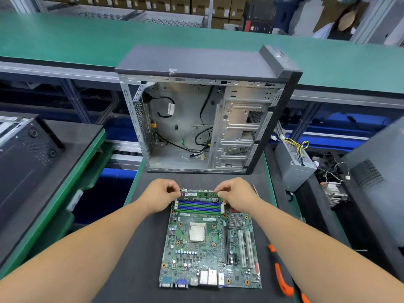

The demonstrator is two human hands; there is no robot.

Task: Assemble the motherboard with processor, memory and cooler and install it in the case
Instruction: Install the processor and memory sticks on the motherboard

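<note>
Lying flat on the desk (113,278), motherboard (209,243) is waiting; both hands, left (160,196) and right (237,196), are pinching a memory stick (199,194) by its ends, seemingly over the far slot; seating it needs even downward pressure

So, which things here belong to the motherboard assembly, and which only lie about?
For the job:
- green memory stick, pinched at its ends by left hand and right hand
- green motherboard with silver processor
- open grey metal case

Lying about:
- orange-handled tool
- grey power supply box
- black closed case
</note>
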